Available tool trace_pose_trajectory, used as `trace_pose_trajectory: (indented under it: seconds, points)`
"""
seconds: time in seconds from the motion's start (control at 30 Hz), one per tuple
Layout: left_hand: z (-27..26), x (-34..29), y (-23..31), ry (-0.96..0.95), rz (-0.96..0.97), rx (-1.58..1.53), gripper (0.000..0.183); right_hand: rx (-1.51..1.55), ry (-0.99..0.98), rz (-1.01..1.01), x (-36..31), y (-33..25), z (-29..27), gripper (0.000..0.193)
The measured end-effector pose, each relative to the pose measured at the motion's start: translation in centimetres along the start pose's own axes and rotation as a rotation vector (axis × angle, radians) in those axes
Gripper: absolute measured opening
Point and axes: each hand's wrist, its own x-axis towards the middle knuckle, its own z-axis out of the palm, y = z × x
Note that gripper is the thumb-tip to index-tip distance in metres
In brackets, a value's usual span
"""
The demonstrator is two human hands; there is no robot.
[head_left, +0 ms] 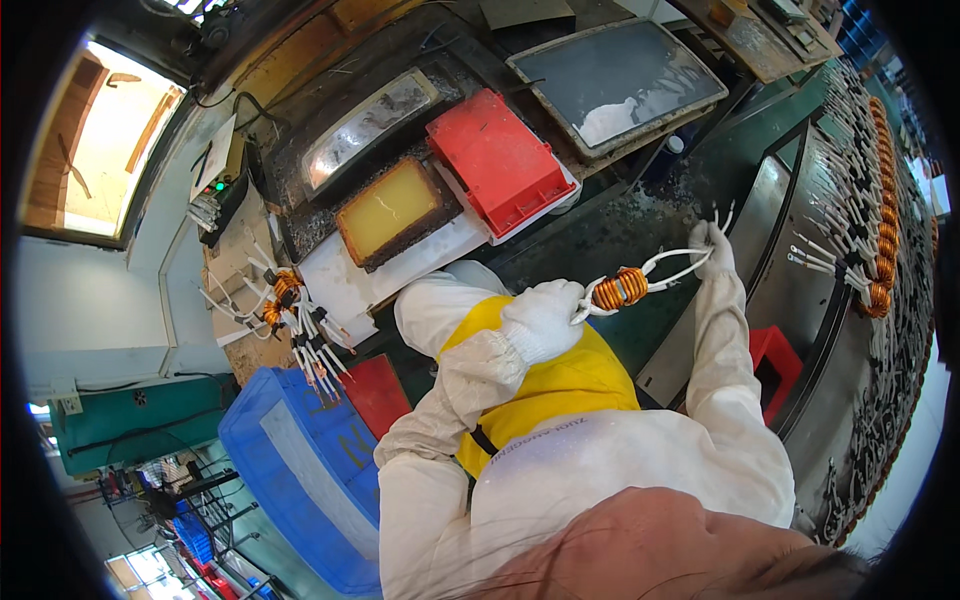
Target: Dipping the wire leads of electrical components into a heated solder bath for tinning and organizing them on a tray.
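Copper-wire coil hangs between my two white-gloved hands, in front of the yellow apron on my lap. My left hand is closed round the white sleeved leads at the coil's left end. Beyond the coil's other end, two white leads run up to the right. My right hand is closed on them near their tips, which stick out past the fingers. The coil itself is clear of both hands.
On the bench stand a yellow block in a dark crusted tray, a red bin, a metal trough and a grey tray. Several coils lie left; rows of coils line the right. A blue crate sits lower left.
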Motion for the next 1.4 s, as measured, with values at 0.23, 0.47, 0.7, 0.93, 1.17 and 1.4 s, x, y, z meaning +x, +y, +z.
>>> trace_pose_trajectory:
  seconds: [0.23,0.47,0.7,0.93,1.17,1.4]
  points:
    - [0.0,-0.7,-1.3,0.0,0.039,-0.062,0.026,0.357,-0.324,0.372,-2.9,-3.1,-0.5,0.02]
    - [0.0,-1.8,-1.1,-0.01,0.011,-0.196,0.03,-0.565,-0.446,-0.154,0.1,-1.4,-5.0,0.028]
    - [-0.5,-2.2,-2.9,0.083,0.058,-0.171,0.028,-2.173,0.096,-0.854,-5.3,-3.9,-0.9,0.072]
    - [-0.6,-1.1,-2.6,0.088,0.098,-0.042,0.023,-1.862,-1.051,-0.295,-22.5,6.7,13.6,0.082]
    - [-2.2,-1.9,-4.0,0.269,0.294,0.299,0.033,-1.9,-1.365,-0.749,-22.6,12.7,11.9,0.05]
    - [-4.3,-7.3,-2.4,0.568,0.475,-0.093,0.043,-1.644,-1.039,-0.739,-21.4,13.2,14.1,0.047]
